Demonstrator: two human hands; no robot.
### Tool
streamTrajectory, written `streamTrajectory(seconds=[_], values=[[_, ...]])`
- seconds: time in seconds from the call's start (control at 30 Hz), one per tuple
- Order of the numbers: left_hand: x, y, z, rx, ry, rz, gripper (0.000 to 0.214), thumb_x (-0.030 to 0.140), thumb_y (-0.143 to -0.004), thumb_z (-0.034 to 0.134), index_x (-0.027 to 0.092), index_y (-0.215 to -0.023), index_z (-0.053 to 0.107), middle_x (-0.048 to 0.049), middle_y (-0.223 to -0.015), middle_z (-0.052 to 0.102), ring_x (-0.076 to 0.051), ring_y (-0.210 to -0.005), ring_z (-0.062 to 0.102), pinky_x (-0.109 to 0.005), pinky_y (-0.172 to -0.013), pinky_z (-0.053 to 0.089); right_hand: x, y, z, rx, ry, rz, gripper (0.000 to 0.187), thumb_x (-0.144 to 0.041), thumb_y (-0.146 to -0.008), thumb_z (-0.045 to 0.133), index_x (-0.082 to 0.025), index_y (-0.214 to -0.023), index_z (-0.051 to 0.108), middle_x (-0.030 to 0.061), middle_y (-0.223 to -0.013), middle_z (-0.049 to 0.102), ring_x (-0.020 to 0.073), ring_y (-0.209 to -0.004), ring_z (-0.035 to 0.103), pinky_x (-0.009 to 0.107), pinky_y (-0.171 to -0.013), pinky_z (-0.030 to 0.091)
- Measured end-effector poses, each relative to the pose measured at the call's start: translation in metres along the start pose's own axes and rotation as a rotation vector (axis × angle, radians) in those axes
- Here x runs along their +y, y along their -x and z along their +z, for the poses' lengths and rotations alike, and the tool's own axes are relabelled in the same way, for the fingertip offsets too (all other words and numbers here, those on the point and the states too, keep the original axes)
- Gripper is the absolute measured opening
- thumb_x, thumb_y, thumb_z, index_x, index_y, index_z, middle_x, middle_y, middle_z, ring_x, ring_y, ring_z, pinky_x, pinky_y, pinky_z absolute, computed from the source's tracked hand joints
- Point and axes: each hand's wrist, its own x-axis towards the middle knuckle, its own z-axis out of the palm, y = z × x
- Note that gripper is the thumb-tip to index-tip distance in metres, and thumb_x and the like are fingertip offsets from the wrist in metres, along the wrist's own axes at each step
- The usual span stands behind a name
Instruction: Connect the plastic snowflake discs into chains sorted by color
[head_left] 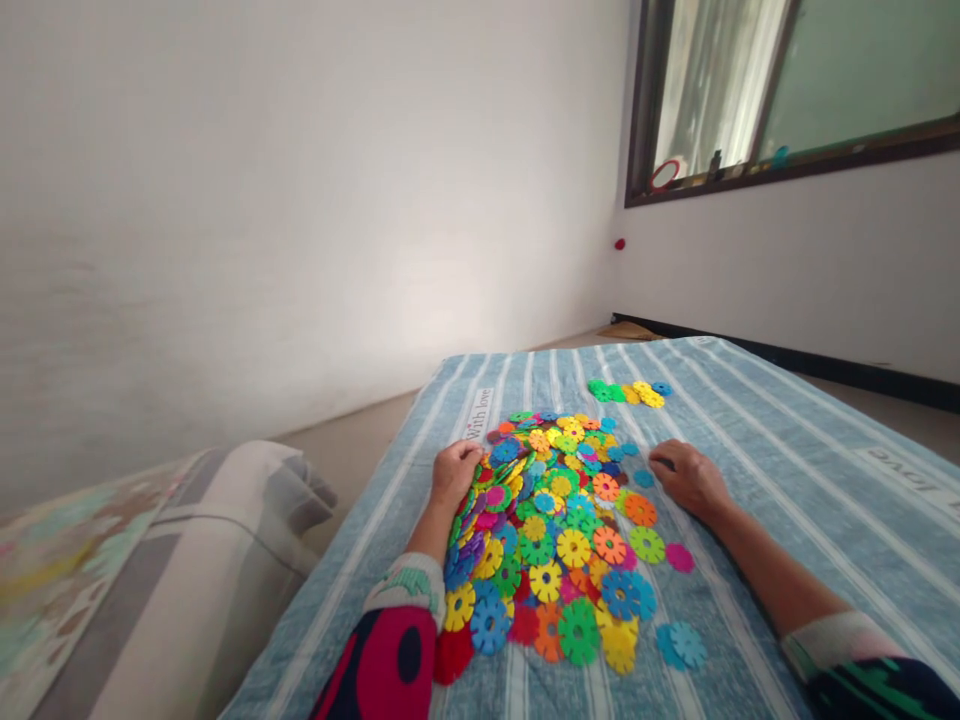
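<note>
A heap of colourful notched plastic discs (555,500) lies spread on a striped blue cloth (750,590). My left hand (456,472) is at the heap's left edge, fingers bent together against the discs; what they hold, if anything, is hidden. To the right of the heap rests my right hand (691,478), fingers curled inward, and I cannot make out anything in them. A small blue disc (643,479) lies just left of its fingertips. Beyond the heap, a short row of green, yellow and blue discs (630,393) sits apart.
Loose discs lie near the heap's right side, among them a pink disc (679,558) and a light blue disc (686,645). Folded grey-and-white bedding (202,560) is at lower left. A white wall (300,200) and a dark-framed window (637,110) stand behind.
</note>
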Motion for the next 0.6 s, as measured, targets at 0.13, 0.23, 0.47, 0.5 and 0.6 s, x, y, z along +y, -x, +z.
streamTrajectory(seconds=[0.13, 0.23, 0.47, 0.5, 0.6], values=[[0.002, -0.001, 0.004, 0.049, -0.056, -0.045, 0.023, 0.033, -0.067, 0.054, 0.019, -0.07, 0.072, -0.0018, -0.072, 0.074, -0.02, -0.074, 0.066, -0.028, -0.072, 0.048, -0.003, 0.001, -0.003, -0.014, 0.005, 0.016, 0.029, -0.028, -0.084, 0.044, -0.018, -0.081, 0.071, 0.0084, -0.091, 0.069, 0.0225, -0.088, 0.062, 0.031, -0.08, 0.044], [0.004, -0.003, 0.007, 0.085, -0.113, -0.074, 0.021, 0.03, -0.068, 0.054, 0.02, -0.07, 0.072, -0.0034, -0.073, 0.074, -0.021, -0.077, 0.066, -0.029, -0.073, 0.047, -0.006, 0.002, -0.004, -0.015, 0.003, 0.024, 0.029, -0.028, -0.083, 0.045, -0.019, -0.079, 0.071, 0.0078, -0.091, 0.069, 0.0216, -0.087, 0.063, 0.031, -0.08, 0.045], [0.004, -0.006, 0.008, 0.084, -0.161, -0.085, 0.021, 0.03, -0.069, 0.054, 0.02, -0.071, 0.072, -0.0046, -0.077, 0.075, -0.021, -0.078, 0.066, -0.03, -0.073, 0.046, -0.009, 0.004, -0.004, -0.028, -0.015, 0.054, 0.025, -0.027, -0.082, 0.048, -0.019, -0.079, 0.072, 0.0068, -0.092, 0.069, 0.0206, -0.087, 0.063, 0.03, -0.078, 0.046], [0.004, -0.006, 0.007, 0.08, -0.161, -0.085, 0.02, 0.03, -0.069, 0.054, 0.021, -0.071, 0.072, -0.0045, -0.077, 0.075, -0.022, -0.078, 0.066, -0.029, -0.073, 0.046, -0.01, 0.004, -0.004, -0.019, -0.022, 0.057, 0.025, -0.028, -0.082, 0.048, -0.019, -0.079, 0.072, 0.0068, -0.092, 0.069, 0.0209, -0.088, 0.063, 0.031, -0.078, 0.046], [0.003, -0.007, 0.006, 0.056, -0.153, -0.078, 0.019, 0.031, -0.068, 0.055, 0.021, -0.069, 0.072, -0.0036, -0.076, 0.074, -0.021, -0.078, 0.066, -0.029, -0.071, 0.046, -0.015, 0.006, -0.005, 0.046, -0.06, 0.045, 0.024, -0.029, -0.082, 0.049, -0.02, -0.08, 0.071, 0.0071, -0.089, 0.07, 0.0216, -0.087, 0.064, 0.033, -0.08, 0.048]])
